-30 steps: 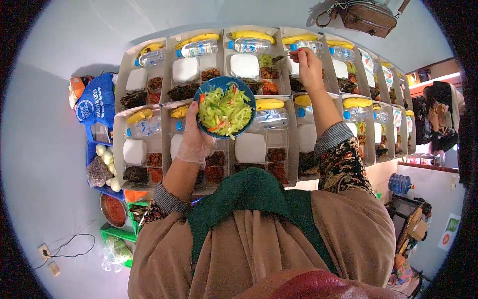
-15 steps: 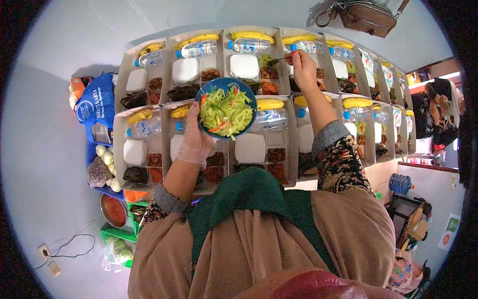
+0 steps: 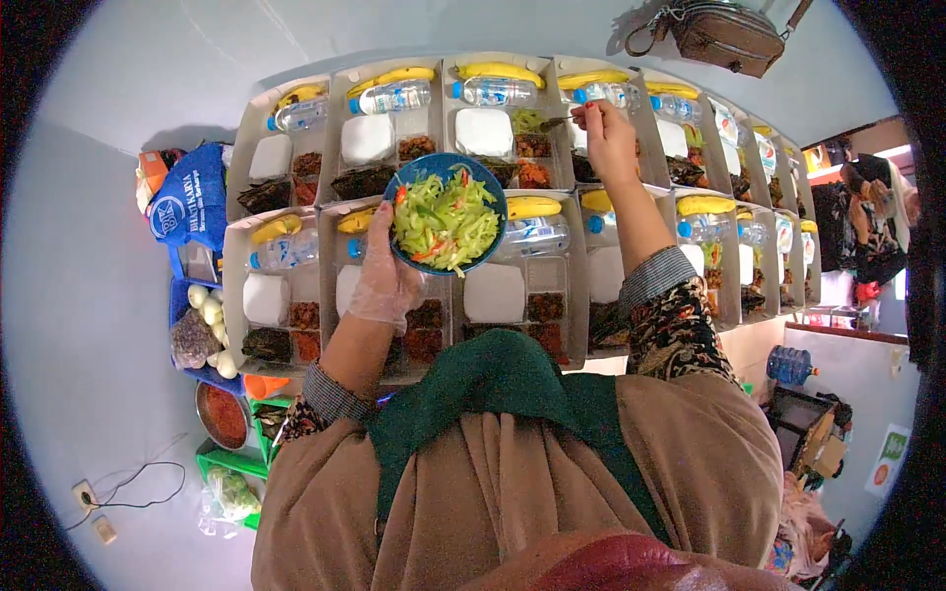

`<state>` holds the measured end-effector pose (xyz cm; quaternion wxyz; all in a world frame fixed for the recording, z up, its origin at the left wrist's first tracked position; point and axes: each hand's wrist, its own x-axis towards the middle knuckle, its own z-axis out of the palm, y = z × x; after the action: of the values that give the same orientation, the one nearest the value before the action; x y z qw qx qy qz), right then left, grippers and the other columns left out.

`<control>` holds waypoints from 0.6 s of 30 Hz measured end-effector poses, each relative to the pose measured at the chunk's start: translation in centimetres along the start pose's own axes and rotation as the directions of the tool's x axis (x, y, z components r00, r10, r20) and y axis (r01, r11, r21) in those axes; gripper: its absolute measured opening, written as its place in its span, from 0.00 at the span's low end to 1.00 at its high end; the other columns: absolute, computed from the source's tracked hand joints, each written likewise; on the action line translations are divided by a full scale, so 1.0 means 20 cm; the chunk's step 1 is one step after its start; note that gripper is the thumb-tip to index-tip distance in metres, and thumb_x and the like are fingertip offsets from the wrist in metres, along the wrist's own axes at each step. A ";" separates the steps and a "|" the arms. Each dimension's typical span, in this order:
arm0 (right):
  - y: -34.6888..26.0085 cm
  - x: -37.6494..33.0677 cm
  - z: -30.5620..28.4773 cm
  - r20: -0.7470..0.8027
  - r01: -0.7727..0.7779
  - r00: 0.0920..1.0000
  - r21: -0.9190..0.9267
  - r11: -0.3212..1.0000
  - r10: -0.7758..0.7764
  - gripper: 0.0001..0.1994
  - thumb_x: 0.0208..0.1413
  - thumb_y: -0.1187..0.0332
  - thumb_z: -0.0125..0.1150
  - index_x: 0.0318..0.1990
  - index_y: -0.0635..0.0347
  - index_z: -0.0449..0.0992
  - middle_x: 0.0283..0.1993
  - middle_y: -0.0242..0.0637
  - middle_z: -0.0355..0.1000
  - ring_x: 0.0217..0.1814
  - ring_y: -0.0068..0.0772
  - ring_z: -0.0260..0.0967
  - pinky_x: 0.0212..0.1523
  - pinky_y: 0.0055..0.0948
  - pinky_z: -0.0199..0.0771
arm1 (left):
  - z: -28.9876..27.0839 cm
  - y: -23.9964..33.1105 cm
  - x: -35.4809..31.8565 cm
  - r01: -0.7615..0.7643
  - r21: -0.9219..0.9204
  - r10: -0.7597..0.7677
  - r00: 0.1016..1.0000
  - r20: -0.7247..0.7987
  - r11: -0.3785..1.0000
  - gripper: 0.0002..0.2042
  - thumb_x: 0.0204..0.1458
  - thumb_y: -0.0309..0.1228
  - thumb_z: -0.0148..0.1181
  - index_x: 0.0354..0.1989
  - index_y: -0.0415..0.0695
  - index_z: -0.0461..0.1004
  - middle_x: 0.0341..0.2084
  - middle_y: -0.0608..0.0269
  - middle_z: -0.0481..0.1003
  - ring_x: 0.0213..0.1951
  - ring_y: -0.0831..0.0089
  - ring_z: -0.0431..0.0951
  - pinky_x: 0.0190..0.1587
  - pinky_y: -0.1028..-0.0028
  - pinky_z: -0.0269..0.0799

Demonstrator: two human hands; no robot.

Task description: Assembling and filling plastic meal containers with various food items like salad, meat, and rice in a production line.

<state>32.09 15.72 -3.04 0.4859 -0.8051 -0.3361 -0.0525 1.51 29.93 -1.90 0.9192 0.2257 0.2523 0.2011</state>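
My left hand [image 3: 382,281], in a clear plastic glove, grips a blue bowl [image 3: 396,236] from its left side. Shredded light-green vegetables [image 3: 448,222] with orange-red strips fill the bowl. Farther forward and to the right, the bare fingers of my right hand [image 3: 606,133] pinch a metal spoon [image 3: 558,121]; its head is small and hard to make out. That spoon is over a back-row meal box [image 3: 545,74], where some green vegetables [image 3: 529,120] lie in a compartment of a clear tray. This box also has a banana [image 3: 501,71], a water bottle [image 3: 498,92] and a white wrapped block [image 3: 484,132].
Two rows of open meal boxes [image 3: 328,163] run across the table. At the left are a blue bag [image 3: 192,202], a blue crate [image 3: 181,295] with whitish round items and a pan of red food [image 3: 224,416]. A brown handbag [image 3: 729,34] lies beyond the boxes.
My right hand and the spoon have shifted slightly, the spoon's tip moving to the right from the green vegetables. The left hand and bowl stay nearly still.
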 end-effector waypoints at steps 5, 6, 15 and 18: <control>-0.01 -0.01 0.04 -0.042 0.018 0.999 -0.008 1.000 -0.019 0.14 0.58 0.62 0.48 0.34 0.65 0.74 0.29 0.47 0.74 0.32 0.47 0.72 0.35 0.36 0.70 | 0.05 0.01 -0.02 -0.010 0.028 0.012 0.997 -0.074 1.000 0.26 0.57 0.50 0.44 0.55 0.40 0.62 0.52 0.53 0.68 0.52 0.60 0.70 0.54 0.63 0.68; 0.00 0.00 0.05 -0.078 0.039 0.996 0.046 0.998 -0.035 0.14 0.58 0.62 0.48 0.34 0.65 0.74 0.28 0.48 0.73 0.32 0.47 0.72 0.34 0.36 0.70 | 0.05 0.01 -0.03 -0.009 0.039 0.011 0.999 -0.046 0.999 0.26 0.57 0.49 0.43 0.55 0.40 0.62 0.52 0.53 0.68 0.52 0.60 0.70 0.54 0.63 0.68; 0.00 0.01 0.10 -0.005 0.073 0.997 -0.010 0.997 -0.073 0.12 0.58 0.63 0.48 0.37 0.63 0.73 0.28 0.48 0.73 0.30 0.46 0.72 0.33 0.37 0.69 | 0.02 0.01 -0.03 0.008 0.007 -0.008 0.999 0.031 1.000 0.24 0.58 0.45 0.45 0.55 0.40 0.60 0.54 0.53 0.65 0.54 0.61 0.68 0.56 0.61 0.65; 0.01 0.02 0.09 -0.069 0.060 0.996 0.046 0.997 -0.057 0.12 0.58 0.63 0.48 0.36 0.63 0.73 0.27 0.48 0.72 0.30 0.46 0.72 0.32 0.37 0.69 | 0.02 0.02 -0.03 0.003 0.011 -0.003 1.000 0.031 1.000 0.24 0.58 0.45 0.45 0.56 0.40 0.59 0.54 0.53 0.65 0.54 0.61 0.68 0.56 0.60 0.65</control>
<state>32.14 17.40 -3.97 0.5146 -0.7807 -0.3440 -0.0856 1.18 29.77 -1.14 0.9221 0.2332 0.2395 0.1949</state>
